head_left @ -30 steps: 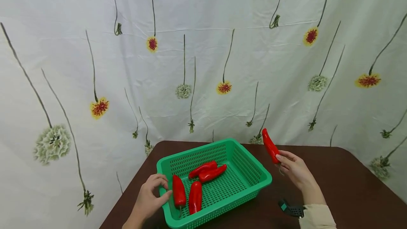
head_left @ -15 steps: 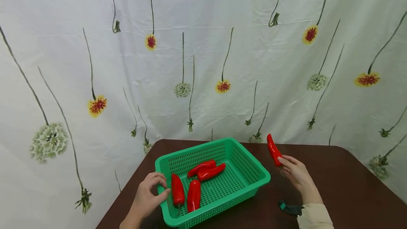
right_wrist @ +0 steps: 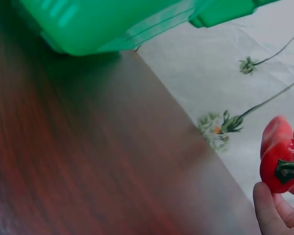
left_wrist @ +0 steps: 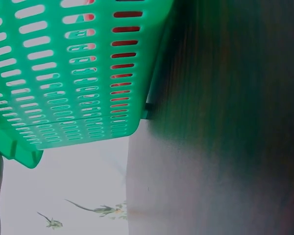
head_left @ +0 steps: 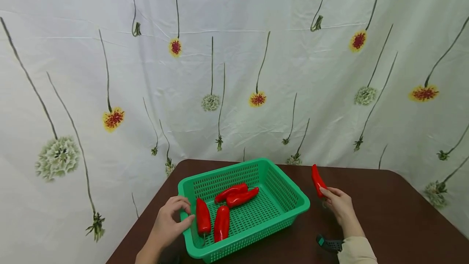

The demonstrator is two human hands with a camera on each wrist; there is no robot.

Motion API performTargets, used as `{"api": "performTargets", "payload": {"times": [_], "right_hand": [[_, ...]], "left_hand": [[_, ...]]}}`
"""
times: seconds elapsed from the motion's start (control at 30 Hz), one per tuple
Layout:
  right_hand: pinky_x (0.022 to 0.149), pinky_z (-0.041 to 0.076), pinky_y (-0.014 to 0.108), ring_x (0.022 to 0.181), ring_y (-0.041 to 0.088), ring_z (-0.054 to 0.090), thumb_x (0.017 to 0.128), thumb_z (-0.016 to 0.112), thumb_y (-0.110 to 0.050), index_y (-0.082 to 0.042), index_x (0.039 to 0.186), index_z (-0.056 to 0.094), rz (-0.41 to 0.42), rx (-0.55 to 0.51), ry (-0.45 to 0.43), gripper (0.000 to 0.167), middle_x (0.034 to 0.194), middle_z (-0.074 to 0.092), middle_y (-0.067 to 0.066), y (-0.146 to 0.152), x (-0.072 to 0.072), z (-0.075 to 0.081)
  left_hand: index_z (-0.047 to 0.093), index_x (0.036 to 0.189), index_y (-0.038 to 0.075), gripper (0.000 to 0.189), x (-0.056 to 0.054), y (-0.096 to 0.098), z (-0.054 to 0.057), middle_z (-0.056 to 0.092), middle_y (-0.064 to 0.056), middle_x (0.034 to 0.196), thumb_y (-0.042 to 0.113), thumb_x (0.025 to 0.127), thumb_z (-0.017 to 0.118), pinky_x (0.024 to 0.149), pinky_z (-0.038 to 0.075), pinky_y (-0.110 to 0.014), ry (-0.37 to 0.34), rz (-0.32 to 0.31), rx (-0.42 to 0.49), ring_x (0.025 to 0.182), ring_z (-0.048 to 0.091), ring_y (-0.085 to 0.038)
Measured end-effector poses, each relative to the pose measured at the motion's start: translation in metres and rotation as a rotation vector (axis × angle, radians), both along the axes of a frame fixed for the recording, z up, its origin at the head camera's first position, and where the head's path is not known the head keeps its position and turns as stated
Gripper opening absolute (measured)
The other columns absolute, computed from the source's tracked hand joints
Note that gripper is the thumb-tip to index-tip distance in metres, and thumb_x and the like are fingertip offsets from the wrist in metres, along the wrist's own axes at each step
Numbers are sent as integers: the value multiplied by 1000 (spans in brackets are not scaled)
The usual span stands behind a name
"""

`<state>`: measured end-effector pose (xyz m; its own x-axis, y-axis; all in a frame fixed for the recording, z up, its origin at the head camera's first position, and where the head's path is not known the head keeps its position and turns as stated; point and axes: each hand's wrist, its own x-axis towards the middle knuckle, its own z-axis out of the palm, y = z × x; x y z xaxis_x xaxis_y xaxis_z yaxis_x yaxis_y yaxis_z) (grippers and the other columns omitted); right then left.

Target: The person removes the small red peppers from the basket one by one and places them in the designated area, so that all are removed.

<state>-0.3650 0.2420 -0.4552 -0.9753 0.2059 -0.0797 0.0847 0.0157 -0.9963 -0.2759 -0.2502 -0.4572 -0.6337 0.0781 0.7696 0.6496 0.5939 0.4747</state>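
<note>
In the head view a green plastic basket [head_left: 242,239] with slotted walls stands on the table. Several long red peppers lie inside; one pepper [head_left: 203,216] is by the left wall, another [head_left: 221,223] beside it, and a third [head_left: 242,197] overlaps its neighbour farther back. My left hand [head_left: 169,221] grips the basket's left rim, fingers and thumb bent over it. To the right of the basket, my right hand [head_left: 339,203] pinches a red pepper [head_left: 318,181] near its stem end, tip pointing up. The right wrist view shows its green stem [right_wrist: 286,170] between the fingers.
The dark brown table [head_left: 388,211] extends to the right of the basket. Behind it hangs a pale curtain [head_left: 234,7] printed with flowers. A dark strap [head_left: 329,243] hangs by the right sleeve [head_left: 356,250].
My right hand has lowered and the pepper in it has come down and slightly right, over the table. The left hand stays on the basket's rim; the peppers inside keep their places.
</note>
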Motion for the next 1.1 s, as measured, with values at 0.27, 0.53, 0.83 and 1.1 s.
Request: {"api": "performTargets", "payload": {"times": [0.27,0.53,0.83,1.1], "right_hand": [[69,56,17,88,10,57,95,68,-35,11,139,43,-60,47,-13,68,142,38,31,-4,-5,-12],[69,57,21,79,7,61,94,69,-37,11,133,50,-120,164,-9,64,132,47,30,-7,-4,-19],[75,60,36,78,15,71,92,70,-40,10,132,53,-138,311,-6,66,131,51,36,-8,-1,-26],[69,59,29,72,10,68,92,70,-41,11,133,51,-124,320,-12,69,133,46,37,-8,-1,-23]], "left_hand": [[61,77,28,40,7,-4,-1,66,6,98,-6,71,83,77,51,-27,-33,45,16,97,55,-4],[61,78,27,38,4,-3,1,66,5,100,-4,73,82,79,52,-28,-43,25,10,98,55,-4],[61,78,27,38,4,1,1,65,7,99,-4,73,83,78,52,-29,-45,15,20,96,55,-6],[61,79,27,37,4,1,1,66,6,99,-3,74,82,79,52,-28,-49,3,28,96,56,-7]]}}
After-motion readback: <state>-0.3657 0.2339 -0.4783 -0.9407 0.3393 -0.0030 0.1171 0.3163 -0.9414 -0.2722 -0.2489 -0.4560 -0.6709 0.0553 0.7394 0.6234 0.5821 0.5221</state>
